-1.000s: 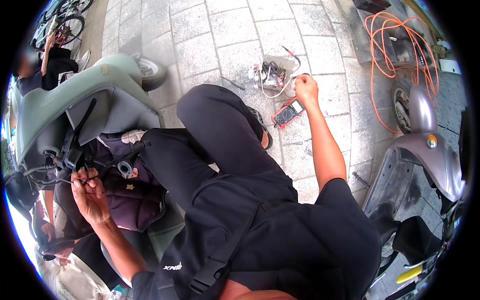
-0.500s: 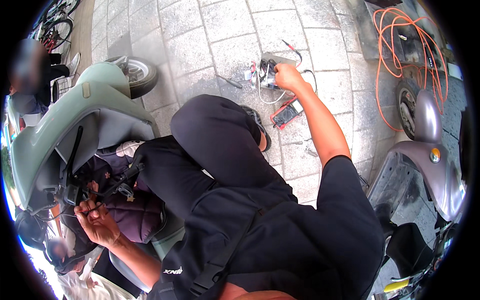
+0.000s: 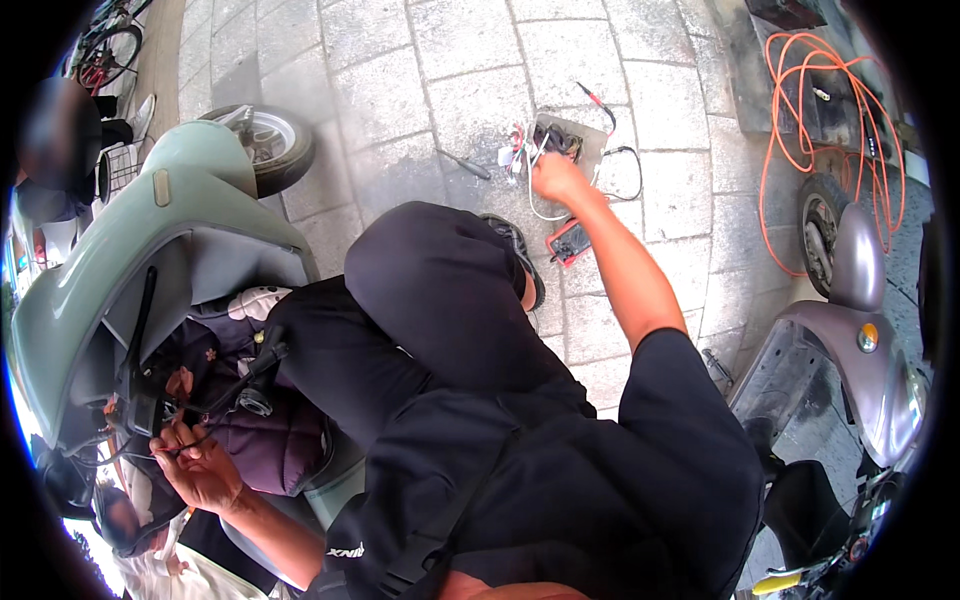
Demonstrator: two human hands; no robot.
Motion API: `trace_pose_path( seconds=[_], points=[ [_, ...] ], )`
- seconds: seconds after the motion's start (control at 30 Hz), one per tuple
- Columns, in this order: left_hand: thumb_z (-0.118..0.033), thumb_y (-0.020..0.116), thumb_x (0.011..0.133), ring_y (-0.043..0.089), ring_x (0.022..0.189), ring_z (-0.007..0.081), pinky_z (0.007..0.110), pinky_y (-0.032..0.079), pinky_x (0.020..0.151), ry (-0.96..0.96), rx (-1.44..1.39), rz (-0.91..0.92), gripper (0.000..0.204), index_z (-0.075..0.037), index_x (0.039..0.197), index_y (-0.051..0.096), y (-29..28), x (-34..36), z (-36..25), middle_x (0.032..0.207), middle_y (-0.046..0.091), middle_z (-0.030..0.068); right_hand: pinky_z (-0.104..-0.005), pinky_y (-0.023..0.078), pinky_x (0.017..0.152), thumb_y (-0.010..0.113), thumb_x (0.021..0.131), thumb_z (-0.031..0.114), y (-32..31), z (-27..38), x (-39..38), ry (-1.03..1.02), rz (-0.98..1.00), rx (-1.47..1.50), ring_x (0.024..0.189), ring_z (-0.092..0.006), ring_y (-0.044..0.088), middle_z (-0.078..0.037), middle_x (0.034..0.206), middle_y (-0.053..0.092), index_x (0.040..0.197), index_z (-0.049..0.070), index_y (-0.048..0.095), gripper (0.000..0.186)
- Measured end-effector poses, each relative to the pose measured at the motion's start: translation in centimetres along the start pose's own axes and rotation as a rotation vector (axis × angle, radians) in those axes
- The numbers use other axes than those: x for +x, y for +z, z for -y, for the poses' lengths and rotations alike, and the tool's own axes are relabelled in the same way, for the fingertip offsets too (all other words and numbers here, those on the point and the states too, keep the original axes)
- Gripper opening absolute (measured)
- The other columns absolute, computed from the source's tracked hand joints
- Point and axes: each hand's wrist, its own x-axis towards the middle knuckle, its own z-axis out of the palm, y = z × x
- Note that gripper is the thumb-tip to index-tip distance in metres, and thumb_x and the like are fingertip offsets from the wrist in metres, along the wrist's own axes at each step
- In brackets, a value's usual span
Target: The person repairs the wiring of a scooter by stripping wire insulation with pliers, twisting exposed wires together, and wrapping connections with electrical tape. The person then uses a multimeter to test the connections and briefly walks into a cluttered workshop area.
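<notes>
At the scooter's handlebar, my left hand point(image 3: 203, 470) pinches a thin dark wire point(image 3: 205, 436); its fingers are closed. The handlebar point(image 3: 140, 385) carries a brake lever and loose cables. My right hand point(image 3: 560, 180) reaches down to the near edge of a grey box point(image 3: 592, 150) on the paving. Black and white cables lie in and around that box. Those fingers are curled in, and what they hold is hidden. A red-and-black multimeter point(image 3: 568, 242) lies just below the right hand, partly behind the forearm. Beyond the box rests a red test probe point(image 3: 592, 96).
The pale green scooter point(image 3: 110, 235) with a purple padded cover point(image 3: 265, 435) stands on my left. A screwdriver point(image 3: 463, 164) lies on the paving. To the right are a silver-mauve scooter point(image 3: 865, 300) and a coiled orange cable point(image 3: 770, 150). People are at the far left.
My right hand has drawn back toward me and left, from the middle of the box to its near edge, uncovering the black cables. The left hand keeps its pinch.
</notes>
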Motion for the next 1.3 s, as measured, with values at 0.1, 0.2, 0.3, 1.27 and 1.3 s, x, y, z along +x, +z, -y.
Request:
trace_pose_path(
  seconds=[0.1, 0.2, 0.3, 1.27, 1.3],
  points=[
    [-0.025, 0.050, 0.111, 0.041, 0.076, 0.0135, 0.023, 0.038, 0.062, 0.037, -0.048, -0.022, 0.019, -0.006, 0.112, 0.055, 0.6, 0.4, 1.0, 0.093, 0.044, 0.0027, -0.0494, 0.053, 0.099, 0.054, 0.090, 0.025, 0.9, 0.7, -2.7, -0.015, -0.128, 0.064, 0.111, -0.0491, 0.067, -0.037, 0.112, 0.068, 0.106, -0.007, 0.073, 0.040],
    [-0.024, 0.051, 0.110, 0.039, 0.076, 0.0135, 0.024, 0.036, 0.061, 0.041, -0.094, 0.019, 0.018, -0.006, 0.109, 0.054, 1.3, 0.7, 1.2, 0.089, 0.039, 0.0019, -0.0498, 0.052, 0.103, 0.061, 0.088, 0.023, 0.2, 0.4, -1.2, 0.208, -0.123, 0.130, 0.118, -0.0473, 0.065, -0.040, 0.119, 0.065, 0.112, -0.011, 0.070, 0.042],
    [-0.023, 0.051, 0.110, 0.039, 0.076, 0.0138, 0.026, 0.037, 0.063, 0.018, -0.114, 0.042, 0.017, -0.006, 0.107, 0.054, 1.1, 1.0, 1.0, 0.089, 0.039, 0.0019, -0.0477, 0.049, 0.110, 0.068, 0.086, 0.027, -0.8, 0.4, 1.2, 0.455, -0.228, 0.371, 0.130, -0.0434, 0.058, -0.035, 0.141, 0.052, 0.137, -0.008, 0.051, 0.064],
    [-0.024, 0.047, 0.111, 0.038, 0.077, 0.0158, 0.028, 0.034, 0.067, 0.084, -0.025, -0.108, 0.021, -0.006, 0.103, 0.053, 0.4, 1.0, 1.2, 0.089, 0.039, 0.0025, -0.0363, 0.063, 0.060, 0.069, 0.100, 0.018, -5.2, -9.9, -13.8, 0.010, -0.641, 1.576, 0.082, -0.0244, 0.074, -0.012, 0.100, 0.072, 0.110, 0.000, 0.066, 0.021],
    [-0.024, 0.047, 0.111, 0.039, 0.078, 0.0160, 0.027, 0.034, 0.068, 0.105, 0.003, -0.221, 0.021, -0.006, 0.103, 0.053, 1.4, 0.8, 1.5, 0.089, 0.040, 0.0026, -0.0384, 0.063, 0.059, 0.069, 0.100, 0.020, -5.0, -10.9, -13.6, 0.067, -0.741, 1.626, 0.080, -0.0268, 0.074, -0.013, 0.099, 0.072, 0.111, 0.000, 0.065, 0.023]
  ],
)
